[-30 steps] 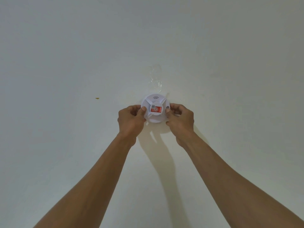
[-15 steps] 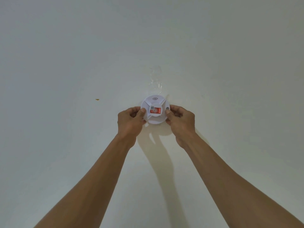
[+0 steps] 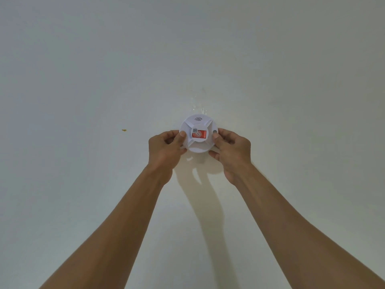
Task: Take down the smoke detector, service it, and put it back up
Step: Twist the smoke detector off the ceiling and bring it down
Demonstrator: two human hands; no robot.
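Note:
A round white smoke detector (image 3: 198, 134) with a red label at its centre sits against the pale ceiling (image 3: 291, 80) at mid-frame. My left hand (image 3: 166, 148) grips its left rim, thumb on the face. My right hand (image 3: 231, 150) grips the right rim, thumb beside a small grey button. Both arms reach up from the bottom of the frame. The hands cover the lower sides of the rim, and their shadow falls on the ceiling below the detector.
A clear strip of tape or glue residue (image 3: 199, 103) shows on the ceiling just above the detector. A small yellow-brown speck (image 3: 124, 130) marks the ceiling to the left. Plain ceiling surrounds the detector on all sides.
The detector and both hands have shifted very slightly downward in the view. The grip of both hands looks the same.

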